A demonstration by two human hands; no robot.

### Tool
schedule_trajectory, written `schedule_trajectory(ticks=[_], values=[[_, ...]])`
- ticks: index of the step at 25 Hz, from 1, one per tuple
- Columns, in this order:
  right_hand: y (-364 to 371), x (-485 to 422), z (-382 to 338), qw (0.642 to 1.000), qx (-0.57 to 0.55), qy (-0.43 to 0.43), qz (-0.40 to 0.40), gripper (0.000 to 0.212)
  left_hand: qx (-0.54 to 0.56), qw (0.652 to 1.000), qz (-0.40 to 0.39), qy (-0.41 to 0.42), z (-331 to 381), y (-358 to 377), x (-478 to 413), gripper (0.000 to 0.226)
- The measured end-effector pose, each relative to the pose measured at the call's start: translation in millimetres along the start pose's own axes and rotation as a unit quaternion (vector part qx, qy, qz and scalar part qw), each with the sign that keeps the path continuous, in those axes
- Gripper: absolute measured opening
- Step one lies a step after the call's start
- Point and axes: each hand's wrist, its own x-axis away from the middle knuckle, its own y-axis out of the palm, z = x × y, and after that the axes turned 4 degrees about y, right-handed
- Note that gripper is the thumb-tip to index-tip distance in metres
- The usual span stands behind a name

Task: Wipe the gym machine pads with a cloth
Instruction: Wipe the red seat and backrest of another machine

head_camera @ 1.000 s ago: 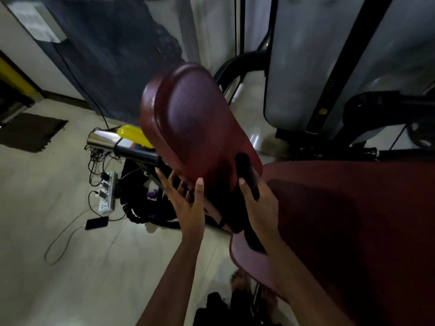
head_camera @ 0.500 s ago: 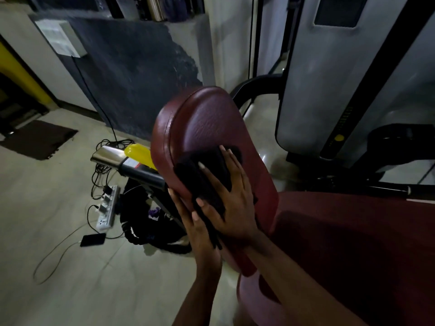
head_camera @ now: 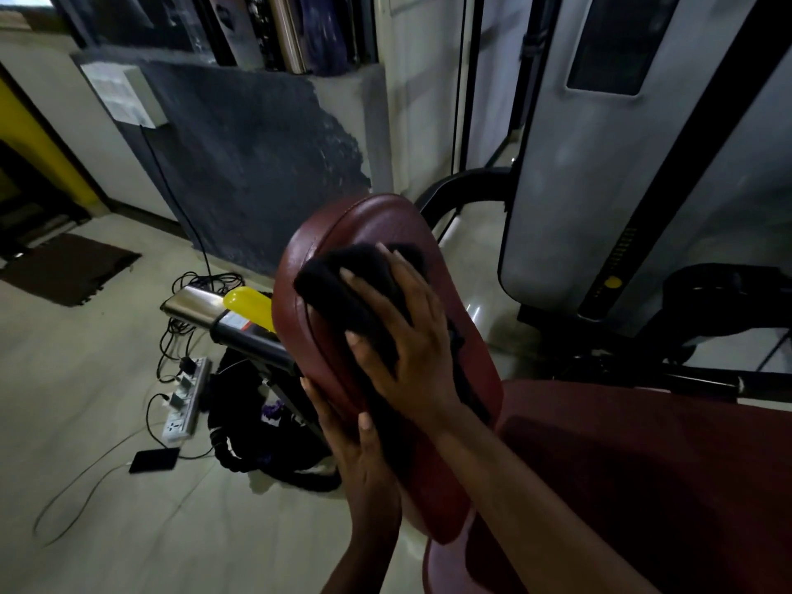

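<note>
A dark red tilted back pad of the gym machine rises in the middle of the head view. My right hand presses a black cloth flat against the pad's upper face with spread fingers. My left hand grips the pad's left edge lower down, thumb on the front and fingers behind it. The wide dark red seat pad fills the lower right.
Left of the pad a steel and black bar with a yellow part sticks out. On the tile floor lie a power strip, cables, a phone and a black bag. The grey weight-stack cover stands at right.
My right hand has carried the cloth from the pad's lower edge up onto its face and is now high on it. My left hand moved from open beside the pad to holding its edge.
</note>
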Motion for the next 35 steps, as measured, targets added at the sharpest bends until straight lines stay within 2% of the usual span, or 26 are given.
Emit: schedule_trajectory(ticks=[1, 4, 10, 16, 19, 23, 27, 30, 32, 35], values=[[1, -9, 6, 1.0, -0.002, 0.012, 0.015, 0.048, -0.002, 1.0, 0.0, 0.005, -1, 1, 0, 0.057], [0, -33, 30, 0.991, -0.016, 0.118, 0.056, 0.051, -0.004, 1.0, 0.002, 0.011, -5, 1, -1, 0.063], [6, 1, 76, 0.952, -0.078, 0.286, 0.075, 0.061, -0.024, 0.999, -0.003, 0.021, 4, 7, -1, 0.062], [10, 53, 109, 0.915, -0.069, 0.384, 0.102, 0.062, -0.043, 0.999, -0.016, 0.016, -1, 4, 0, 0.072], [11, 80, 123, 0.882, -0.053, 0.46, 0.09, 0.065, -0.068, 0.997, -0.031, 0.028, -3, 3, 2, 0.08], [13, 120, 135, 0.862, -0.057, 0.495, 0.089, 0.074, -0.083, 0.995, -0.051, 0.034, -6, 1, 4, 0.085], [-2, 160, 140, 0.841, -0.025, 0.54, 0.024, 0.064, -0.096, 0.993, -0.051, 0.051, -13, -3, 13, 0.086], [-28, 172, 134, 0.806, -0.084, 0.585, 0.026, 0.045, -0.095, 0.994, -0.051, 0.015, -31, -5, 40, 0.083], [-34, 157, 129, 0.839, -0.1, 0.533, 0.047, 0.041, -0.098, 0.994, -0.056, -0.004, -48, -6, 54, 0.085], [-21, 131, 140, 0.908, -0.096, 0.409, -0.002, 0.046, -0.128, 0.99, -0.053, -0.01, -60, 1, 62, 0.086]])
